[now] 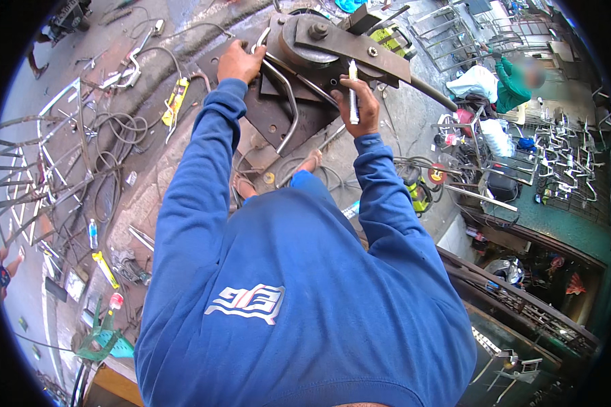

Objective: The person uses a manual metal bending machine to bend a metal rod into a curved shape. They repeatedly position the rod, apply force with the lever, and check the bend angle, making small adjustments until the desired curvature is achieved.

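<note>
A metal bending tool with a round wheel (309, 42) and a long lever arm (380, 61) stands in front of me at the top of the head view. My left hand (240, 62) is closed around the upper end of a bent metal rod (292, 102), which lies over the dark steel base plate (271, 125). On the other side, my right hand (361, 107) grips a slim white marker (353, 88), held upright beside the lever arm. A straight bar (312, 85) runs under the wheel toward my right fingers; whether they touch it is hidden.
Yellow-green machines (394, 41) stand behind the bender. Coiled cables (119, 129) and a metal frame (37, 176) lie at left, near a yellow tool (176, 102). A person in green (512, 81) sits at right, near several bent metal pieces (567, 152).
</note>
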